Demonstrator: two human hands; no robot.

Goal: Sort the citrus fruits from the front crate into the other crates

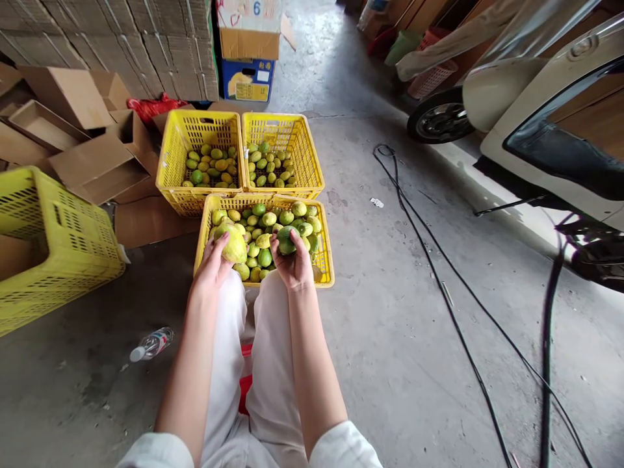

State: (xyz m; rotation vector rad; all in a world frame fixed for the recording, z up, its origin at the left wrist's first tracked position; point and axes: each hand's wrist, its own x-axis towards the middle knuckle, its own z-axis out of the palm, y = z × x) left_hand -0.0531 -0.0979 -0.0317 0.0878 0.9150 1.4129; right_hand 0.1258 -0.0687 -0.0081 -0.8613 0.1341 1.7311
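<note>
- A person's left hand [210, 262] cradles a yellow-green fruit [234, 244] over the near crate [330, 255], fingers curled around it.
- The right hand [295, 266] grips a dark green fruit [287, 240], also above the near crate.
- Two fruit-filled crates [166, 156] [314, 159] stand just beyond the near crate.
- Light fingertips and low handling over the near crate would best guard against bruises and drops.

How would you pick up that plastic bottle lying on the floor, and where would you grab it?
I'd come straight down from above and close the fingers across the middle of the bottle, near its label. It lies on its side, so its long, round body probably offers a steadier hold there than the small white cap at one end.
</note>
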